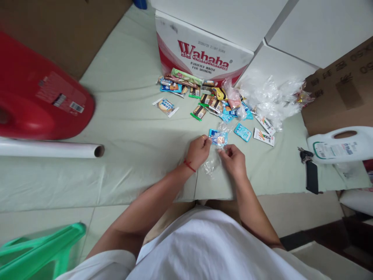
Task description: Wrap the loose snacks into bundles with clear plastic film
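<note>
Just in front of me, a small blue snack packet (214,134) lies with thin clear plastic over it, seemingly a clear plastic bag (225,127). At its left edge my left hand (199,151) is closed in a pinch, a red string around the wrist. My right hand (234,160) pinches the clear plastic just below the packet's right end. Exactly where packet and film meet the fingertips is hard to make out. Crumpled clear film (209,168) lies between the wrists. A light blue packet (242,132) and white stick packets (264,137) rest to the right.
Beyond my hands spreads a pile of wrapped snacks (199,112), with a heap of clear bags (272,97) beside it. A Wahaha carton (204,48) stands behind. At left are a red jug (43,89) and white roll (49,149); at right, a white jug (344,149).
</note>
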